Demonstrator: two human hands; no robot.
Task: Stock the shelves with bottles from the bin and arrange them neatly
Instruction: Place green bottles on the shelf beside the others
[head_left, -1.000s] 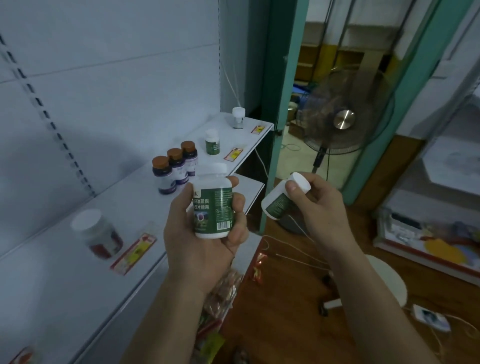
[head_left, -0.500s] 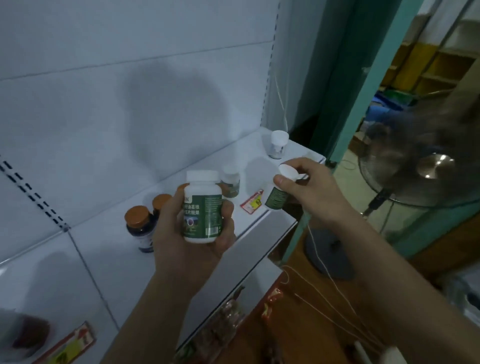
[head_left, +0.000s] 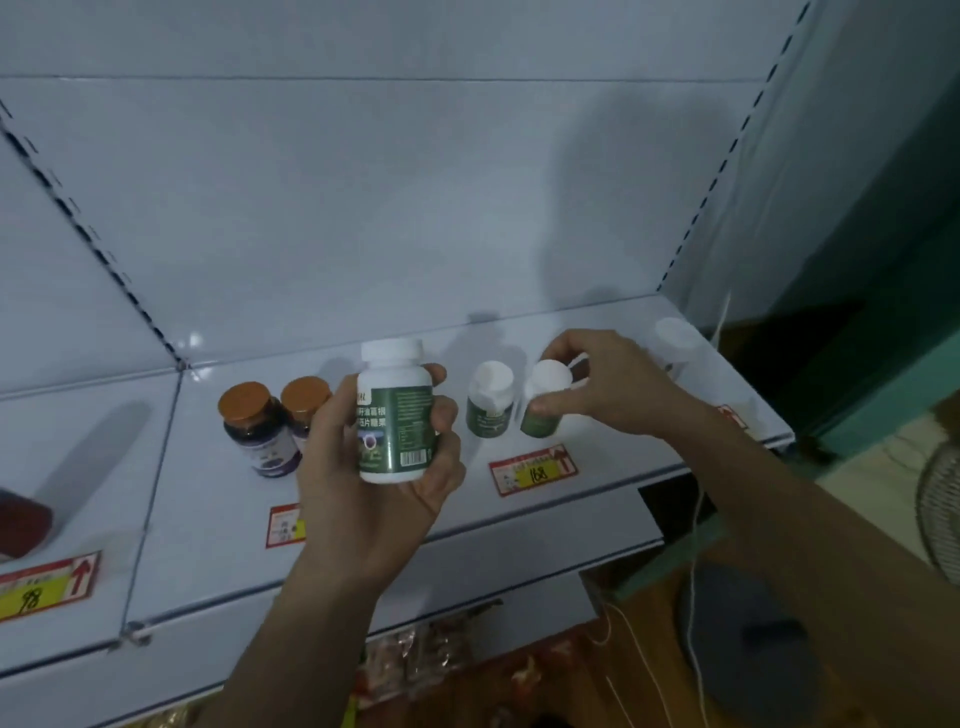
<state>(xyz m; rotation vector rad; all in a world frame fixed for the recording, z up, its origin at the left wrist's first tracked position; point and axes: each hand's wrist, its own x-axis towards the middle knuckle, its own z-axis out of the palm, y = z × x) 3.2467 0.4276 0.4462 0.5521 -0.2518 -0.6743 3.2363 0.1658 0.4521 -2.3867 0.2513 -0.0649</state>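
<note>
My left grip (head_left: 363, 467) clasps a smooth white cylindrical bottle (head_left: 396, 415); my right grip (head_left: 608, 389) pinches a small green bottle (head_left: 543, 402) on the glossy shelf (head_left: 623, 462).

I saw a white metal shelf (head_left: 218, 483) carrying two dark orange-capped jars (head_left: 254, 431), one small green white-capped bottle (head_left: 488, 402) and red-and-yellow price tags (head_left: 532, 470).

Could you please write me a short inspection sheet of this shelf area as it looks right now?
Surface: white shelf, price tag at its front edge.
Job's things: large green bottle in left hand; small green bottle in right hand, beside its standing twin.
Clutter: two orange-capped jars.
Hands: both gripping.
Cables: white cord hanging right.
Surroundings: fan, partly seen.
</note>
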